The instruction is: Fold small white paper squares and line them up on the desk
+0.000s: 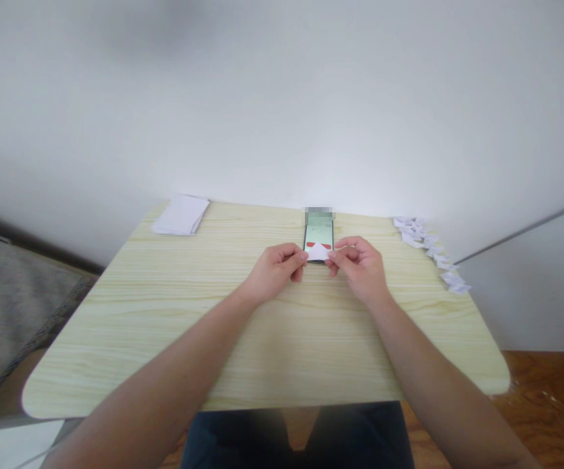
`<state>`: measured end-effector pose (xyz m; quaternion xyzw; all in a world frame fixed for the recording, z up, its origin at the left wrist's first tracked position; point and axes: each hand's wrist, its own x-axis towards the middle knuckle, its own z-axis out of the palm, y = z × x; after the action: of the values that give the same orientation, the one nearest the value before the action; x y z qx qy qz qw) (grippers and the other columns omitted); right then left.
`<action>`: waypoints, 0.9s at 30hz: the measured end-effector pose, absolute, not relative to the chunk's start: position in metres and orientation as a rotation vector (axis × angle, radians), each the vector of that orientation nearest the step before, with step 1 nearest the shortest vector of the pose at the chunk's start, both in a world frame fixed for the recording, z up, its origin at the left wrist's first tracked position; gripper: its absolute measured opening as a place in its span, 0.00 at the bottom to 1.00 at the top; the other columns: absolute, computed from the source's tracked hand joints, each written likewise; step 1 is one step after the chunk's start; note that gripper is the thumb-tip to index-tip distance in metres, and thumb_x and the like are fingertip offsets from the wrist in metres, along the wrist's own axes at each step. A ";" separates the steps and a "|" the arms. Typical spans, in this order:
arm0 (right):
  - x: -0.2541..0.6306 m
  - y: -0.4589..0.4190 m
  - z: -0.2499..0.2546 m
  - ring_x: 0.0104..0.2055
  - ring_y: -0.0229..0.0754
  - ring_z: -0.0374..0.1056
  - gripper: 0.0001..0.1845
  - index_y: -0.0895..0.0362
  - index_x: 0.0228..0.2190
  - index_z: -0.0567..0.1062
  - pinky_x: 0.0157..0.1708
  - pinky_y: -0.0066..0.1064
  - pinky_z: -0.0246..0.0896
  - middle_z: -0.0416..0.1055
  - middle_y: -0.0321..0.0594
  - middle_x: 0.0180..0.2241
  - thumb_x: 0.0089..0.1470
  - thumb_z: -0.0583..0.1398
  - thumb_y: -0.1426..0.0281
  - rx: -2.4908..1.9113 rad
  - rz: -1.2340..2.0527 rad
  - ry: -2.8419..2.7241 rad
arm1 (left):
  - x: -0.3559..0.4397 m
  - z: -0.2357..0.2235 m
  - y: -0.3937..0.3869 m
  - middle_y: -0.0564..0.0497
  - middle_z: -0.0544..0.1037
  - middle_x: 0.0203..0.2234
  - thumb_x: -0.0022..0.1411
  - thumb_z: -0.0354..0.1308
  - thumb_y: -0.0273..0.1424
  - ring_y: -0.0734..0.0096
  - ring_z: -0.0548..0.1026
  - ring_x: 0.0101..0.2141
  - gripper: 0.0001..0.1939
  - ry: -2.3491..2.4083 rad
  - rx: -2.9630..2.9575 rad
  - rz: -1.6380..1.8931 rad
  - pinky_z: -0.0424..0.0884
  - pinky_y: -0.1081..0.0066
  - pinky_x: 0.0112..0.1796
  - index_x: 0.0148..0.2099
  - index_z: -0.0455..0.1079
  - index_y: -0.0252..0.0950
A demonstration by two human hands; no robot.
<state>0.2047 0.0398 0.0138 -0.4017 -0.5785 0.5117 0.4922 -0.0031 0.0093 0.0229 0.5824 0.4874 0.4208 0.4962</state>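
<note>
A small piece of folded white paper [318, 252], with a pointed top, is held between my two hands over the table. My left hand [278, 268] pinches its left corner between thumb and fingers. At the right corner, my right hand [359, 264] grips it the same way, the fingers curled. Just behind the paper lies a phone [319, 233] with a lit, greenish screen and a red bar; the paper hides part of its lower end.
On the pale wood-grain table [282, 352], a stack of white paper sheets [182, 215] lies at the back left. Several folded white paper pieces [431, 246] form a row along the right edge. A white wall [282, 117] rises behind the table.
</note>
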 end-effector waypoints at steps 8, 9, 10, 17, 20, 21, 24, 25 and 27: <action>0.204 0.040 0.012 0.21 0.38 0.72 0.14 0.54 0.37 0.74 0.25 0.31 0.68 0.79 0.36 0.26 0.53 0.69 0.61 -0.980 1.190 -1.388 | -0.003 0.022 0.008 0.54 0.73 0.21 0.69 0.54 0.39 0.72 0.68 0.25 0.15 1.197 1.494 0.998 0.62 0.71 0.30 0.33 0.70 0.36; 0.204 0.040 0.012 0.21 0.38 0.72 0.14 0.54 0.37 0.74 0.25 0.31 0.68 0.79 0.36 0.26 0.53 0.69 0.61 -0.984 1.186 -1.389 | -0.003 0.022 0.008 0.54 0.73 0.21 0.69 0.54 0.40 0.73 0.67 0.25 0.15 1.200 1.507 0.998 0.62 0.71 0.30 0.34 0.70 0.36; 0.204 0.040 0.012 0.21 0.38 0.72 0.14 0.54 0.37 0.74 0.25 0.31 0.68 0.79 0.36 0.26 0.53 0.69 0.60 -0.988 1.181 -1.392 | -0.003 0.022 0.008 0.54 0.72 0.21 0.69 0.53 0.40 0.73 0.67 0.24 0.15 1.204 1.515 0.998 0.62 0.71 0.30 0.34 0.70 0.36; 0.204 0.038 0.014 0.24 0.38 0.73 0.14 0.54 0.38 0.74 0.27 0.31 0.68 0.78 0.34 0.25 0.55 0.68 0.60 -0.986 1.137 -1.442 | -0.003 0.024 0.007 0.56 0.71 0.20 0.70 0.53 0.40 0.73 0.66 0.24 0.15 1.257 1.535 0.988 0.61 0.71 0.29 0.33 0.68 0.36; 0.204 0.037 0.015 0.25 0.39 0.74 0.16 0.53 0.41 0.73 0.29 0.32 0.70 0.78 0.33 0.25 0.54 0.69 0.60 -0.964 1.162 -1.440 | -0.003 0.022 0.007 0.56 0.71 0.20 0.70 0.53 0.39 0.73 0.66 0.24 0.15 1.250 1.544 0.983 0.61 0.71 0.29 0.34 0.68 0.36; 0.204 0.037 0.015 0.26 0.40 0.74 0.18 0.53 0.42 0.73 0.30 0.32 0.70 0.78 0.33 0.26 0.53 0.69 0.60 -0.956 1.183 -1.438 | -0.002 0.022 0.007 0.55 0.71 0.20 0.70 0.53 0.39 0.73 0.66 0.24 0.14 1.241 1.543 0.981 0.61 0.72 0.29 0.34 0.68 0.36; 0.203 0.035 0.014 0.28 0.40 0.76 0.24 0.52 0.47 0.70 0.32 0.33 0.71 0.79 0.33 0.29 0.51 0.71 0.61 -0.924 1.267 -1.431 | -0.001 0.021 0.007 0.55 0.71 0.21 0.70 0.53 0.39 0.74 0.66 0.24 0.14 1.204 1.539 0.970 0.62 0.72 0.29 0.34 0.68 0.35; 0.202 0.035 0.014 0.28 0.41 0.76 0.26 0.52 0.47 0.70 0.32 0.33 0.71 0.80 0.34 0.30 0.50 0.71 0.61 -0.914 1.292 -1.431 | -0.001 0.021 0.007 0.55 0.71 0.21 0.70 0.53 0.39 0.74 0.66 0.24 0.14 1.194 1.541 0.965 0.62 0.72 0.29 0.34 0.68 0.35; 0.202 0.034 0.014 0.29 0.41 0.76 0.27 0.51 0.48 0.70 0.33 0.34 0.72 0.80 0.34 0.31 0.50 0.72 0.61 -0.900 1.323 -1.435 | -0.001 0.021 0.007 0.55 0.71 0.21 0.70 0.52 0.39 0.75 0.66 0.24 0.15 1.187 1.552 0.955 0.62 0.72 0.29 0.33 0.67 0.35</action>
<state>0.2018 0.0343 0.0139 -0.3684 -0.5871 0.5412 0.4762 -0.0009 0.0066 0.0209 0.6318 0.4832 0.3887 0.4650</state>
